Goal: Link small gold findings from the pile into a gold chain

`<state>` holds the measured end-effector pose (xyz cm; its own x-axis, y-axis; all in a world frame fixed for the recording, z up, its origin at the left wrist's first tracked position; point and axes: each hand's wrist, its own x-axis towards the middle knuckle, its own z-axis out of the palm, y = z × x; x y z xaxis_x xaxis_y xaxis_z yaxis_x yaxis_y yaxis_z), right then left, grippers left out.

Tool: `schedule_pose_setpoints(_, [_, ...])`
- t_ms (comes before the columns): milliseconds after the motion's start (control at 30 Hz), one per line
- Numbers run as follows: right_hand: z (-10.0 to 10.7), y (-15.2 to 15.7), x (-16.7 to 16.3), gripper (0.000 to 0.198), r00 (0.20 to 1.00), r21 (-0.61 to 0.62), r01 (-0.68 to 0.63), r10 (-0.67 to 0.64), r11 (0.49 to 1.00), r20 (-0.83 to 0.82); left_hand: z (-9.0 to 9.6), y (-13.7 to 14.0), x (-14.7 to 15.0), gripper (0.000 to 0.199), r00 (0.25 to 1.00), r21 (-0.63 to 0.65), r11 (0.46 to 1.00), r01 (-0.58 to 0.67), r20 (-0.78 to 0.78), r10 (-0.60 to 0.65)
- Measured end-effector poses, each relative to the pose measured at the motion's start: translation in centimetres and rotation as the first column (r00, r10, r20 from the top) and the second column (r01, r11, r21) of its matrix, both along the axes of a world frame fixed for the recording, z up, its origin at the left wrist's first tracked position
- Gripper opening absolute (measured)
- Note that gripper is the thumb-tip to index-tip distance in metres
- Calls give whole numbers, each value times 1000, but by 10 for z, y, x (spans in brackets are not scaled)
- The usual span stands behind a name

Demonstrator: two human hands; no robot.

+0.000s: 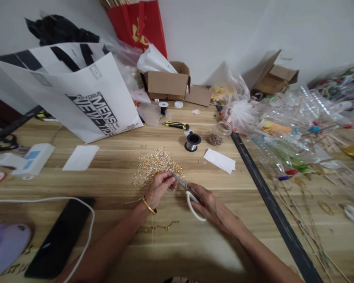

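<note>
My right hand is closed round the white handles of a pair of scissors. The blades point up and left, their tips at the fingertips of my left hand. My left fingers are pinched together; what they hold is too small to make out. Just beyond them lies a loose heap of small gold and silver beads. A thin silvery strand shows beside my left wrist, which wears a gold bangle. Nearer to me, a gold chain rests on the wooden table.
Past the beads stand a wire spool, a jar of coloured beads and a yellow-black utility knife. A white paper bag rises at back left. A phone and white cable lie left. Plastic packaging fills the right.
</note>
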<state>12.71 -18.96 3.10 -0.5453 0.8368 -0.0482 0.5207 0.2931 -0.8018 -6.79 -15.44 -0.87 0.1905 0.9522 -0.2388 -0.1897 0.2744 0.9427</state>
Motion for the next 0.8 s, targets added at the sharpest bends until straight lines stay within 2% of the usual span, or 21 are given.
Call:
schedule_pose_setpoints(467, [-6, -4, 4, 35, 1000, -2, 27, -27, 1000, -11, 4, -2, 1, 24, 999, 8, 1000, 30, -40, -30])
schedule_pose_setpoints(667, [-1, -7, 21, 35, 996, 12, 89, -89, 996, 22, 4, -1, -2, 25, 999, -9, 999, -46, -16, 46])
schedule_pose_setpoints(733, [5, -10, 29, 36, 998, -5, 50, -49, 999, 49, 3, 1, -4, 24, 997, 5, 997, -71, 7, 71])
schedule_pose_setpoints(800, [11, -15, 34, 37, 995, -50, -52, 56, 997, 80, 3, 3, -7, 22, 996, 22, 996, -86, 30, 85])
